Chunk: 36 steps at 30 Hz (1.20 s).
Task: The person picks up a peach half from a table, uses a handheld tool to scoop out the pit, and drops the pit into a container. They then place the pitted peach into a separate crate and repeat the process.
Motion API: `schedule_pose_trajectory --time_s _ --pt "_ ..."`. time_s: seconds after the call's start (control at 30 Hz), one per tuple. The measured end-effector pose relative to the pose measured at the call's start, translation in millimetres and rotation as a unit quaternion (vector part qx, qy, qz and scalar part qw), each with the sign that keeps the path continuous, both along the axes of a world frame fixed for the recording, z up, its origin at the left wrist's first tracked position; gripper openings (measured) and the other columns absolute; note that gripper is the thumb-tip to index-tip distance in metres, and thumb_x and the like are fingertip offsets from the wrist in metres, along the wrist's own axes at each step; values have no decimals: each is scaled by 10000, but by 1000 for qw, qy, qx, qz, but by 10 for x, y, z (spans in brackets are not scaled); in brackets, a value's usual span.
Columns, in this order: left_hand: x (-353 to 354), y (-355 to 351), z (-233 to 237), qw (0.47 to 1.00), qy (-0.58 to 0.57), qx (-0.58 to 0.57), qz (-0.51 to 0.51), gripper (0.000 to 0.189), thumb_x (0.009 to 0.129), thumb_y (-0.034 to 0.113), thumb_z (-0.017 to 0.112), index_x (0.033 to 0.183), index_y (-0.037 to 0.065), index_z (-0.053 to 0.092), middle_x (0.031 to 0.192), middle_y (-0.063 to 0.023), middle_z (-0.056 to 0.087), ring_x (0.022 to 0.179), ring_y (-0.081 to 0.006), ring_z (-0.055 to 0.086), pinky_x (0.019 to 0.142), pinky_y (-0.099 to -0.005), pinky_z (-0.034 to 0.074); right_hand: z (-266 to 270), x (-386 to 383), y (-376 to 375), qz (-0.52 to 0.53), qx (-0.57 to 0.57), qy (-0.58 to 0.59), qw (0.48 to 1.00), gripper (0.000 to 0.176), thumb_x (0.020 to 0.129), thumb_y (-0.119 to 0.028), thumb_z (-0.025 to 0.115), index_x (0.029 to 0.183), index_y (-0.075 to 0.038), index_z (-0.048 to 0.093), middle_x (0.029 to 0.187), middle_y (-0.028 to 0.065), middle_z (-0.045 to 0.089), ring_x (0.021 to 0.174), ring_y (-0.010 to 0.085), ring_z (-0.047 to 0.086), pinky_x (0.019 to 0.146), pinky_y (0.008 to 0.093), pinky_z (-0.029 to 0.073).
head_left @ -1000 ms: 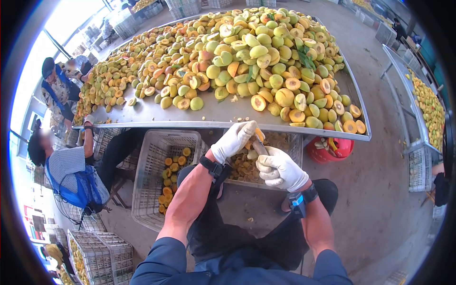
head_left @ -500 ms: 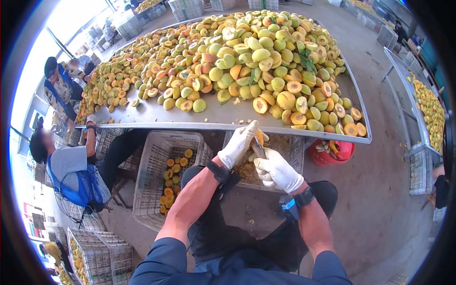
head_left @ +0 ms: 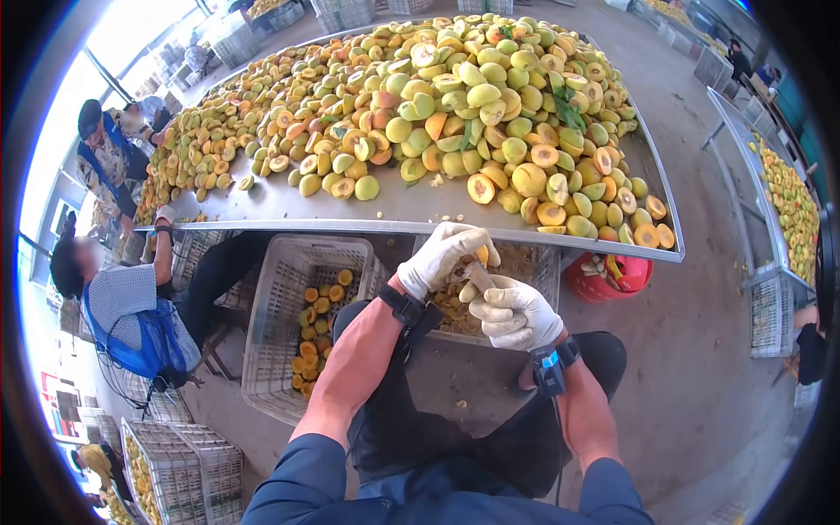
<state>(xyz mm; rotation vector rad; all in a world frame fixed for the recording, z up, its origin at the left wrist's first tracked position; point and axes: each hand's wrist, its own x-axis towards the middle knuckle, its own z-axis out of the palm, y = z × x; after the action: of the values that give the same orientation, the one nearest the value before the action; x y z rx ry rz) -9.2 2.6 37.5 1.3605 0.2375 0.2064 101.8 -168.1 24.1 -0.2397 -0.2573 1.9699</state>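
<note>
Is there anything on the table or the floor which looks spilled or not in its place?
Yes, slightly: pale scraps lie loose on the table, apart from the heaped fruit, and one small bit litters the floor.

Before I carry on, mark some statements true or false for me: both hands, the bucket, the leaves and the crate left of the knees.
1. The left hand holds a piece of fruit. True.
2. The right hand is empty. False: it grips a tool.
3. The red bucket stands on top of the metal table. False: it is below the table's near edge.
4. Green leaves lie among the heaped fruit. True.
5. The left crate is empty. False: cut fruit lies in it.
</note>
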Motion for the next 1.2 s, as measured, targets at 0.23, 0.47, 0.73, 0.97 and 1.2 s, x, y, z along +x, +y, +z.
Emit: schedule_pose_trajectory --time_s 0.23,0.47,0.73,0.97,1.2 --pt "53 1 -50 995 74 -45 41 498 963 437 561 811 -19 690 693 -40 623 522 -78 525 425 -188 350 55 -5 -28 -16 0 -65 998 321 984 -189 573 1213 31 524 648 -34 384 425 5 294 321 154 248" --pt "65 260 -196 957 96 -247 121 576 994 519 467 1017 -34 628 738 -92 637 428 -113 485 348 -191 326 243 73 -197 -67 76 -170 980 371 938 -186 620 1216 39 524 630 -16 422 418 13 307 364 183 258" --pt "55 107 -151 957 128 -183 184 609 1005 592 386 1147 37 591 833 -169 689 434 -99 469 347 -179 266 -165 113 -145 -194 -26 -846 496 262 844 -138 530 1054 13 568 878 312 650 867 494 623 790 549 497" --pt "67 82 -195 950 115 -224 183 529 992 573 463 1051 78 638 776 -68 655 448 -86 461 368 -204 291 -108 44 -88 -133 -52 -873 466 231 882 -182 572 1031 -6 574 895 282 649 898 447 647 779 486 502" --pt "150 -57 -115 960 70 -88 258 353 994 389 580 983 50 680 730 -7 607 475 -54 469 387 -177 308 -29 -200 90 -222 -99 -675 697 184 907 -171 607 957 -12 530 756 163 585 662 302 582 615 383 479"
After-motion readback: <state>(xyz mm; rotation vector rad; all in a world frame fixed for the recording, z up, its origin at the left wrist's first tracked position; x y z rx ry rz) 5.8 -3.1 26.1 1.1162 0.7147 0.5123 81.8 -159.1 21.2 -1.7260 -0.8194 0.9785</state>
